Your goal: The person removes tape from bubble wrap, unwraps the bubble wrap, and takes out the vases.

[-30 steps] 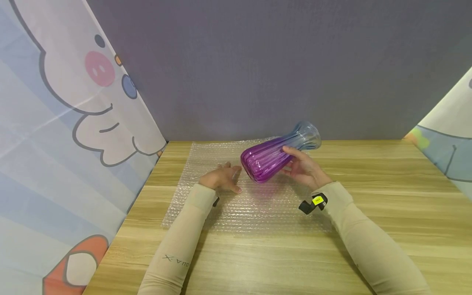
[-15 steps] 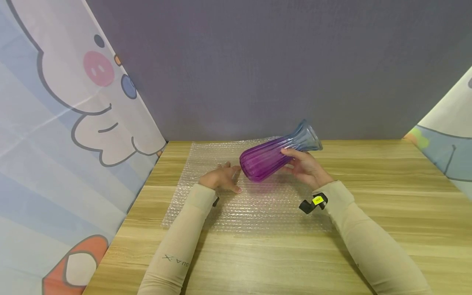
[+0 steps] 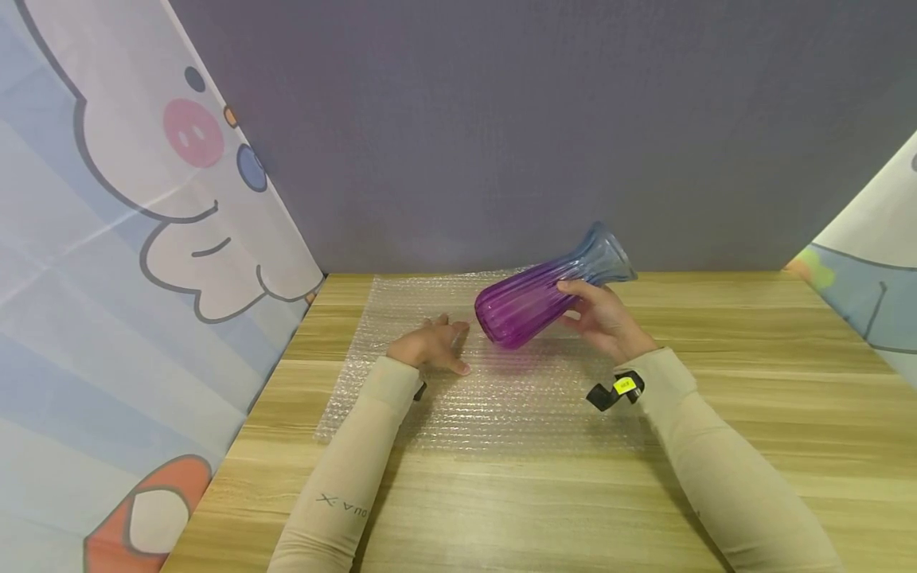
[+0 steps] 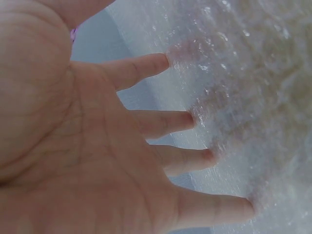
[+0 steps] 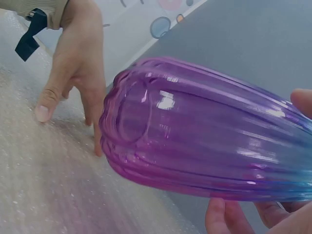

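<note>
A ribbed glass vase [image 3: 526, 305], purple at its base and fading to blue at its flared mouth, is tilted above a sheet of bubble wrap [image 3: 458, 414]. My right hand [image 3: 600, 320] grips it near the neck, thumb on the near side and fingers beneath, as the right wrist view also shows. The vase's thick round base [image 5: 134, 112] points left toward my left hand [image 3: 430, 348]. With fingers spread and straight, that left hand rests its fingertips [image 4: 200, 119] on the bubble wrap, just left of the vase.
The bubble wrap lies flat on a wood-grain table [image 3: 752, 358]. Behind the table stands a grey panel [image 3: 516, 135], and a cartoon-printed sheet [image 3: 143, 318] hangs along the left side. Another printed sheet [image 3: 874, 270] borders the right.
My right hand has moved slightly right and up with the vase, its mouth now turned more to the right. The left hand stays in place on the bubble wrap.
</note>
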Available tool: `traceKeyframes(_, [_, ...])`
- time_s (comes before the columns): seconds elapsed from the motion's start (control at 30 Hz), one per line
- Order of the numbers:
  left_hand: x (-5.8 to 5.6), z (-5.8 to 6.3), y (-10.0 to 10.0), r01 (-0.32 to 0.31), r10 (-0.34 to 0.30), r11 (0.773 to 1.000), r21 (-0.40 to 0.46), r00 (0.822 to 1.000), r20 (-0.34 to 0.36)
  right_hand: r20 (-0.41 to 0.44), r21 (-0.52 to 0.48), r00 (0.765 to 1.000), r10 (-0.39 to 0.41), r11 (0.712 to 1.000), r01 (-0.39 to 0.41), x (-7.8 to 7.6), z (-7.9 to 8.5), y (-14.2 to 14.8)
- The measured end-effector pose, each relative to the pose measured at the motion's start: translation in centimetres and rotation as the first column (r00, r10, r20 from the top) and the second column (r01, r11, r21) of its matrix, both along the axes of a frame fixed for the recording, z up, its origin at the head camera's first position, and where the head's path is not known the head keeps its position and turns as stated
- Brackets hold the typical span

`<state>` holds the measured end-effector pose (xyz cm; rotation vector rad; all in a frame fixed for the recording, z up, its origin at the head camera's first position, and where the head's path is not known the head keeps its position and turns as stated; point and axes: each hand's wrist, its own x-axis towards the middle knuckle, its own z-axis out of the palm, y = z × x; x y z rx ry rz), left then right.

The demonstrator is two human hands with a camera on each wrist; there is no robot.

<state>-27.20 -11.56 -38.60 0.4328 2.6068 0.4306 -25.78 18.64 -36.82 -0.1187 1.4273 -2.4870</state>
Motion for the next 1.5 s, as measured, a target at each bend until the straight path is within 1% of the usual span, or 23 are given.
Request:
traceKeyframes(0.23, [-0.1,0.0,0.0,0.006,-0.006,1.0,-0.009,1.0,-0.005,0.021,-0.005,0.999,-0.035,0.999,0.035,-0.2,0.7,0.7])
traceKeyframes(0.43, [-0.1,0.0,0.1,0.003,-0.003,1.0,-0.007,1.0,0.002,0.023,0.002,0.998,-0.061,0.998,0.061,-0.3,0.9,1.0])
traceKeyframes(0.63, [-0.1,0.0,0.1,0.004,-0.004,1.0,-0.015,1.0,0.001,0.022,-0.001,0.993,-0.118,0.993,0.119,-0.4,0.9,1.2])
traceKeyframes(0.77, [0.0,0.0,0.0,0.007,-0.007,1.0,-0.017,1.0,-0.004,0.02,-0.021,0.987,-0.158,0.987,0.159,-0.3,1.1,1.3])
traceKeyframes(0.87, [0.0,0.0,-0.1,0.008,-0.008,1.0,-0.016,1.0,-0.003,0.012,-0.038,0.985,-0.174,0.984,0.175,-0.2,1.3,1.3])
traceKeyframes(1.07, [-0.1,0.0,-0.1,0.009,-0.009,1.0,-0.015,1.0,0.0,-0.01,-0.04,0.978,-0.21,0.977,0.209,-0.3,1.5,1.5])
traceKeyframes(1.2, [-0.1,0.0,0.0,0.01,-0.011,1.0,-0.019,1.0,-0.003,-0.039,-0.023,0.971,-0.237,0.971,0.236,-0.3,1.7,1.6])
traceKeyframes(1.33, [-0.1,0.0,0.0,0.009,-0.009,1.0,-0.02,1.0,-0.003,-0.081,-0.003,0.967,-0.243,0.97,0.244,-0.3,1.8,1.7])
traceKeyframes(1.5, [-0.1,0.0,0.0,0.003,-0.002,1.0,-0.018,1.0,0.004,-0.102,0.007,0.962,-0.255,0.966,0.257,-0.3,2.0,1.9])
